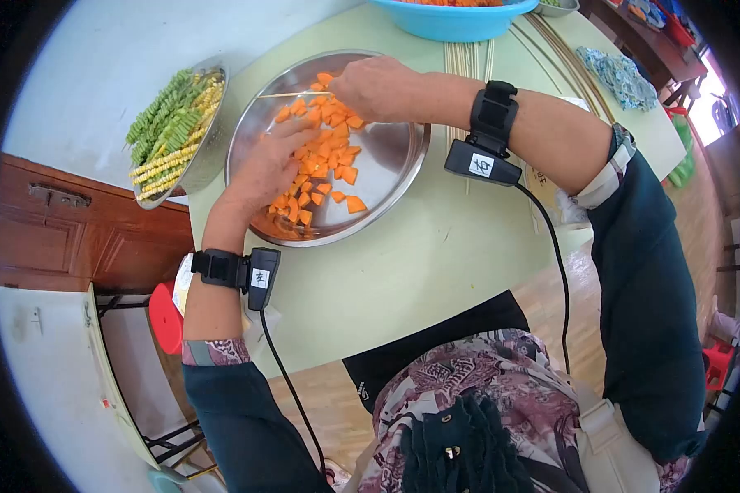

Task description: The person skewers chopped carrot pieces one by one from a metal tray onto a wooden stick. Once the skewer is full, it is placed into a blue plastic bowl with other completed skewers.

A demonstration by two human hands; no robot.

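A round steel tray (403, 177) holds a pile of cut orange carrot pieces (325, 152). Over its far side, my right hand (378, 89) is closed around a thin wooden skewer (284, 95), whose bare end points left. A carrot piece (325, 79) shows at the fingertips of that hand. My left hand (267, 164) reaches over the tray's left part, with fingers stretched out onto the carrot pieces and the thumb apart from them. Part of the pile lies hidden under this hand.
Left of the tray, a metal bowl (214, 152) carries skewered green vegetables (166, 115) and yellow corn (168, 168). A blue basin (460, 23) with orange pieces stands at the back. Loose bamboo skewers (462, 62) and a patterned cloth (618, 78) lie on the pale green table (436, 263).
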